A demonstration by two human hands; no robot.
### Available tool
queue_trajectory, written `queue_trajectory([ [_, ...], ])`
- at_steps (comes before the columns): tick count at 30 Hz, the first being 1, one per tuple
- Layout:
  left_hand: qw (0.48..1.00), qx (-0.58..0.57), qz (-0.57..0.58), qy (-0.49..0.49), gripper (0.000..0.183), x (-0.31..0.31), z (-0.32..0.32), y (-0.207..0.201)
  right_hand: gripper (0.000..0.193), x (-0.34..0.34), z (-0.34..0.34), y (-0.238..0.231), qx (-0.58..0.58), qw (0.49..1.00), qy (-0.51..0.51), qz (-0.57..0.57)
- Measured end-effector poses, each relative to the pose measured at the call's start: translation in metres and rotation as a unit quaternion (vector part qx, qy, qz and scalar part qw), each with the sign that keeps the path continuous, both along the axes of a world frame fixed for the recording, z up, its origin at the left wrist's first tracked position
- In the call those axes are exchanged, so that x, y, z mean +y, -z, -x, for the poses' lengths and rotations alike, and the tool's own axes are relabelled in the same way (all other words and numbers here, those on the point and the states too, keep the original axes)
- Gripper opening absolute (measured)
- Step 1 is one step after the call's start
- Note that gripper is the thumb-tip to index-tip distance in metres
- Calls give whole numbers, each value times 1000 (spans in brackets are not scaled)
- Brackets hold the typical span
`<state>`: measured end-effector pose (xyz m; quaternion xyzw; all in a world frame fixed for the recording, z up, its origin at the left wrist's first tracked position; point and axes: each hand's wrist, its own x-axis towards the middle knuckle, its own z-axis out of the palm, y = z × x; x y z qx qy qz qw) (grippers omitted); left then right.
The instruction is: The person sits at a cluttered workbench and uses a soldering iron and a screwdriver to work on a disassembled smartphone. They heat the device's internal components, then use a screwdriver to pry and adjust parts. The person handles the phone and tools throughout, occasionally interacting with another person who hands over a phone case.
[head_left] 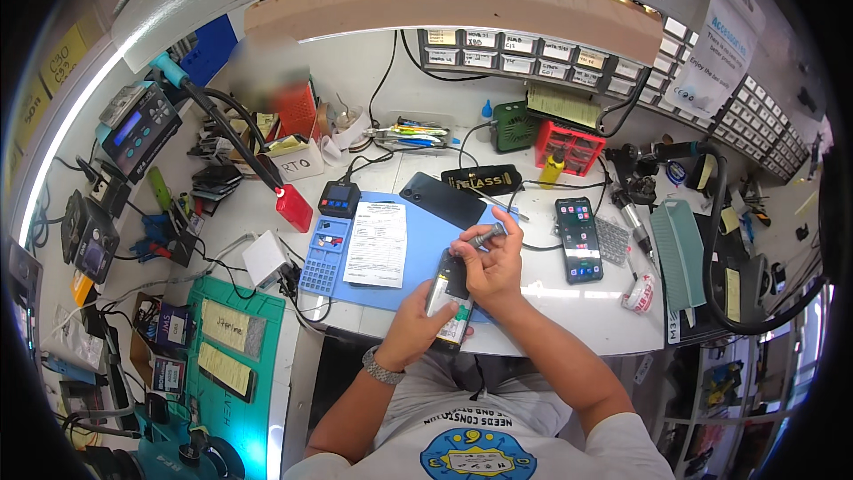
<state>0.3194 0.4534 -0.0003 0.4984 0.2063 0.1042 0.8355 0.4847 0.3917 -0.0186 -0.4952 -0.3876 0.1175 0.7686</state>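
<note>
My left hand [416,327] is closed around the lower part of an opened phone [455,277], which is tilted over the near edge of the bench. The phone's back is off, and its battery [441,295] and a small green part show inside. In my right hand [496,274] I grip a grey-handled screwdriver [486,235] by the phone's upper end; my fingers hide its tip. Beyond my hands a dark phone back cover [442,199] lies on the blue mat [382,300]. A printed paper form [375,244] rests left of the phone, beside a blue parts tray [321,258].
A lit phone [580,240] lies to the right, near a teal basket [678,253]. Behind stand a red drawer box [569,148], a yellow bottle [552,167] and a black pouch [482,180]. Cables cross the bench. At left are a soldering station [140,132] and a green mat [267,338].
</note>
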Motion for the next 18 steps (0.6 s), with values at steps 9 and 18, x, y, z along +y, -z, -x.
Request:
queue_trajectory([
  [9, 1000, 0, 3, -9, 41, 2, 1, 3, 68, 1, 0, 3, -31, 999, -4, 25],
  [18, 1000, 1, -2, -12, 40, 1, -1, 3, 65, 2, -2, 7, -27, 1000, -1, -1],
])
